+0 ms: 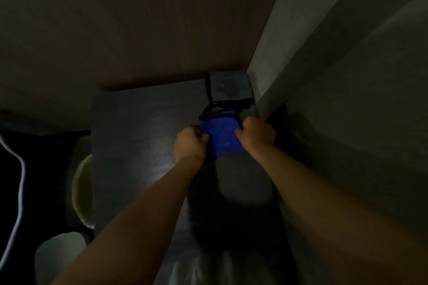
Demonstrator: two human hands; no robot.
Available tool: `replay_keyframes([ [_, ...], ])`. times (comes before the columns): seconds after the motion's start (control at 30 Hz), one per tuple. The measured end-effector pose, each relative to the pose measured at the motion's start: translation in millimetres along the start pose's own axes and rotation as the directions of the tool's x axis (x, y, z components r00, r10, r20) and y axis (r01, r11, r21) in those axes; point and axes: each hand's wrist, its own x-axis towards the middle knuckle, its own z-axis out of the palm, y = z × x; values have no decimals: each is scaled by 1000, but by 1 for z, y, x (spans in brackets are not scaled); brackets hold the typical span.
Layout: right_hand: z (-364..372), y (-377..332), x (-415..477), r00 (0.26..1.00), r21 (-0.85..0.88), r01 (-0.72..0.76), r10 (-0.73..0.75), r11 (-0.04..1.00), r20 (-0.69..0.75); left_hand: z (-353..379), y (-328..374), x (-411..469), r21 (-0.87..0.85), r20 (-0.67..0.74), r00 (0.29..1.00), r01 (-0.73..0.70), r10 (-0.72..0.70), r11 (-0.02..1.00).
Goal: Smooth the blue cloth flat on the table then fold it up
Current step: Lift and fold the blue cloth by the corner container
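Two bare hands, left hand (190, 143) and right hand (256, 133), have fingers clamped on opposite edges of the small bright-blue fabric cloth (222, 136), bunched at the dark tabletop's (139, 136) one-o'clock corner, so smoothing looks barely begun and folding remains.

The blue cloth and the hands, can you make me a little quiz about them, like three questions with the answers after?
1. True or false: both hands grip the blue cloth.
2. Which hand is nearer the wall: A) left hand B) right hand?
3. What lies on the table just beyond the cloth, in the corner?

Key:
1. True. Each hand is closed on one side of it.
2. B. The wall runs along the right.
3. A dark flat object with black straps; the light is too dim to say what it is.
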Motion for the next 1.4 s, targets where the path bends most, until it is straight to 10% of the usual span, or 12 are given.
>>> replay_keyframes([
  [0.43, -106, -29, 15, 993, -105, 8, -21, 994, -118, -63, 89, 22, -114, -110, 988, -122, 109, 986],
  [0.7, -100, -54, 60, 994, -365, 4, -44, 931, -101, -59, 101, 75, -137, -70, 991, -122, 113, 983],
  [1.4, -47, -44, 106, 989, -331, -63, 14, 942, -148, -9, 59, 125, -239, 32, 997, -55, 65, 970],
])
